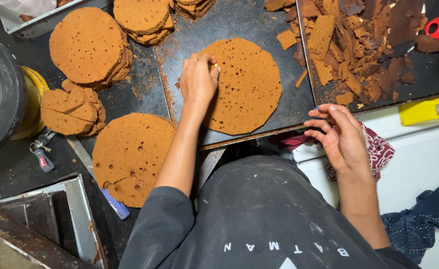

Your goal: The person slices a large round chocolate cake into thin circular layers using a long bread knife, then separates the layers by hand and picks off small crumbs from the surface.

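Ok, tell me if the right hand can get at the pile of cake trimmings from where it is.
Probably yes: the right hand is open and empty, just below the pile of cake trimmings, with nothing between them.

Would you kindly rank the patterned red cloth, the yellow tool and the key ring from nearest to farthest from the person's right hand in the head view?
From the right hand:
1. Patterned red cloth, right beside it, partly under the hand.
2. Yellow tool, farther out on the right-hand edge.
3. Key ring, far across on the left side, beyond the left arm.
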